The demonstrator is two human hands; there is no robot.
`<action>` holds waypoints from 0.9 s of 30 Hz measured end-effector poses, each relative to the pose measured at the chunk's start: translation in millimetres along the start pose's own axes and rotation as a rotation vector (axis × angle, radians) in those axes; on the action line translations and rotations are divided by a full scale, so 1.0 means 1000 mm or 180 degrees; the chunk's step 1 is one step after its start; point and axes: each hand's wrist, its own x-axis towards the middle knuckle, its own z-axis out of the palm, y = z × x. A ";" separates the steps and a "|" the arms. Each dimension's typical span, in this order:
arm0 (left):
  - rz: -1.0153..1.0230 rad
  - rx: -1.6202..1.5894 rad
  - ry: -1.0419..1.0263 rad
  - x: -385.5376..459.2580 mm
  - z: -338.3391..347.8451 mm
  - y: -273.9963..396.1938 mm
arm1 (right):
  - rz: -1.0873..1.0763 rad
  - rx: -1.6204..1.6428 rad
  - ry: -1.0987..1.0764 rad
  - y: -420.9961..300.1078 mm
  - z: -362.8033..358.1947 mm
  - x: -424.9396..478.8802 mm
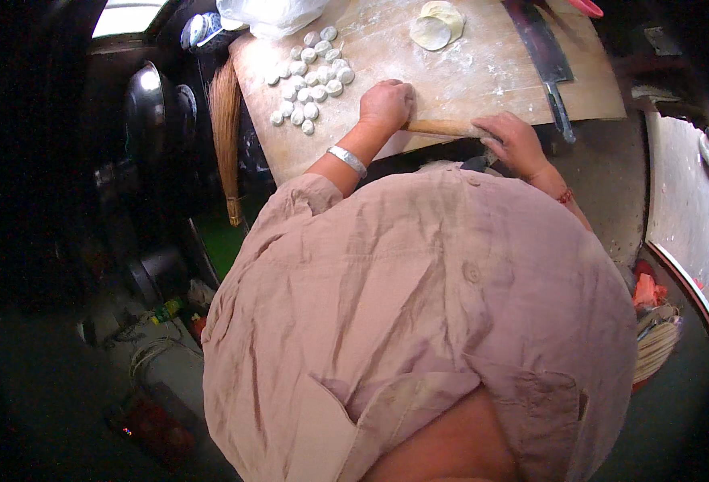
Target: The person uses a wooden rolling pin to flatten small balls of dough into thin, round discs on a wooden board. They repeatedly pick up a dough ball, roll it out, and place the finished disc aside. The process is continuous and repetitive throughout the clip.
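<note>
A wooden rolling pin lies along the front edge of the floured wooden board. My right hand grips its right end, with the fingers over the top and the thumb below. At the pin's left end my left hand is curled closed, and whatever lies under its fingers is hidden. Several small floured dough pieces are spread on the board to the left of my left hand. Two flat round dough wrappers overlap farther back on the board.
A cleaver rests on the board's right side, its handle jutting past the front edge. At the back left sits a clear plastic bag. A straw brush hangs by the board's left edge. Metal pans stand farther left.
</note>
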 end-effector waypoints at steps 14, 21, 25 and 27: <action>-0.0182 -0.0265 0.1158 -0.039 0.027 -0.043 | -0.0403 -0.0216 0.0206 -0.002 0.044 0.068; -0.0191 -0.0375 0.1113 -0.029 0.042 -0.044 | -0.0346 -0.1139 0.0148 0.005 0.054 0.085; -0.0065 -0.0318 0.0939 -0.052 0.047 -0.042 | -0.0253 -0.1451 -0.0043 -0.002 0.056 0.075; 0.0021 -0.0224 0.0854 -0.053 0.041 -0.040 | -0.0168 -0.1424 -0.0060 0.004 0.063 0.067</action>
